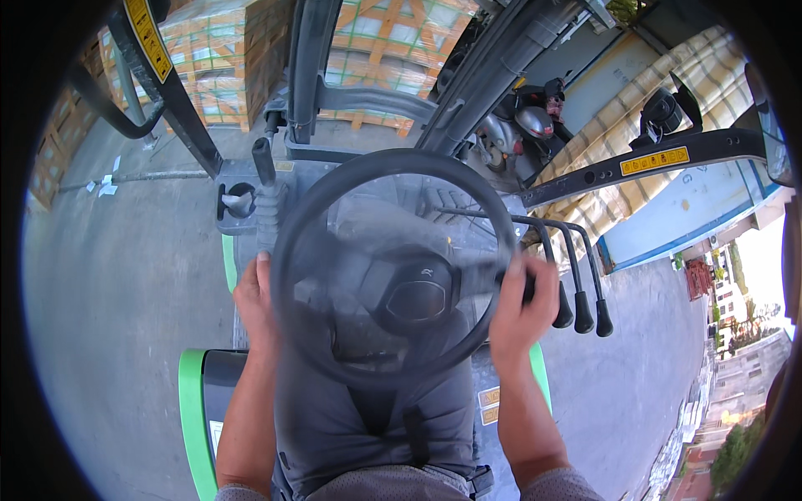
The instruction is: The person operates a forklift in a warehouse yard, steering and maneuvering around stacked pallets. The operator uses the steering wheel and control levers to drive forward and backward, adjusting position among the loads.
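A black steering wheel (397,163) stands in front of my lap, its hub and spokes smeared by motion. My left hand (256,299) is closed at the wheel's left rim, with its fingers partly hidden there. Over the right rim, my right hand (525,309) is closed around a dark knob (528,288), its thumb and fingers on either side. Whether that knob belongs to the wheel or to a lever I cannot tell. Just right of this hand hang several bent black levers (583,313) with rounded knobs. An upright lever (264,163) with a ribbed boot rises beyond my left hand.
Ahead stands the dark forklift mast (307,75). Wooden crates (217,67) wrapped in film are stacked beyond it. A parked scooter (501,142) and a striped cloth cover (618,125) are at the front right. Grey concrete floor (125,292) extends on the left.
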Motion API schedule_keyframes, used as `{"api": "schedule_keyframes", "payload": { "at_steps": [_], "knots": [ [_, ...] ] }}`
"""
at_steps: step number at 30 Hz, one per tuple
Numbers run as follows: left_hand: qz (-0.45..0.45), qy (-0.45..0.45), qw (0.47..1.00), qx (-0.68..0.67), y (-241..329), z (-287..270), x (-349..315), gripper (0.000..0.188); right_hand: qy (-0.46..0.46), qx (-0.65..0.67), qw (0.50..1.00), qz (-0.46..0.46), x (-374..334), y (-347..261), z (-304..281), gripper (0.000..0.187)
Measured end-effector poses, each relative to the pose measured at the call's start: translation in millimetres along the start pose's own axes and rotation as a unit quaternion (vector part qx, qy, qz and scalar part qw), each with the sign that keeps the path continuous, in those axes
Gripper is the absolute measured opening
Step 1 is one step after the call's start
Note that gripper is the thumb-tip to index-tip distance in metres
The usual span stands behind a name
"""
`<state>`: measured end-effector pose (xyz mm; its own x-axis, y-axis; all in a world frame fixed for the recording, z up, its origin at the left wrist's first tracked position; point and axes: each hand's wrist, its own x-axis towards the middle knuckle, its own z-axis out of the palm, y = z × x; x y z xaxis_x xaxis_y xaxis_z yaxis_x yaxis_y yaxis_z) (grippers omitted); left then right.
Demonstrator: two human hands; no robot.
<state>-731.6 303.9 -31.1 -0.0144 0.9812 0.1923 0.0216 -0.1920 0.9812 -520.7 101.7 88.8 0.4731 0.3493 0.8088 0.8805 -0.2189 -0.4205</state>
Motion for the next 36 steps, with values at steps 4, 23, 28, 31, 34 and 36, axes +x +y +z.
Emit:
{"api": "schedule_keyframes", "payload": {
  "at_steps": [4,23,28,31,34,36],
  "knots": [
    [0.012,-0.006,1.0,0.016,-2.6,-2.2,0.4,0.048,0.058,0.051,0.993,-0.094,69.0,-39.9,63.9,0.012],
    [0.063,0.005,0.997,0.034,-4.7,-1.5,2.6,0.04,-0.194,0.074,0.963,-0.174,-106.8,-34.6,-24.4,0.015],
    [0.059,0.005,0.998,0.011,-7.2,0.8,1.6,0.039,-0.033,-0.018,0.999,-0.038,-42.1,6.6,-15.7,0.007],
    [0.075,0.005,0.997,0.029,-9.6,-0.4,3.3,0.038,0.01,0.024,1.0,-0.005,5.8,1.7,8.2,0.007],
    [0.075,-0.001,0.997,0.033,-11.5,-0.1,3.8,0.036,0.032,0.033,0.998,-0.033,37.3,-11.4,31.1,0.009],
    [0.068,0.001,0.997,0.022,-12.5,0.3,2.9,0.035,0.03,0.026,0.998,-0.041,47.5,-19.5,38.7,0.009]
  ]
}}
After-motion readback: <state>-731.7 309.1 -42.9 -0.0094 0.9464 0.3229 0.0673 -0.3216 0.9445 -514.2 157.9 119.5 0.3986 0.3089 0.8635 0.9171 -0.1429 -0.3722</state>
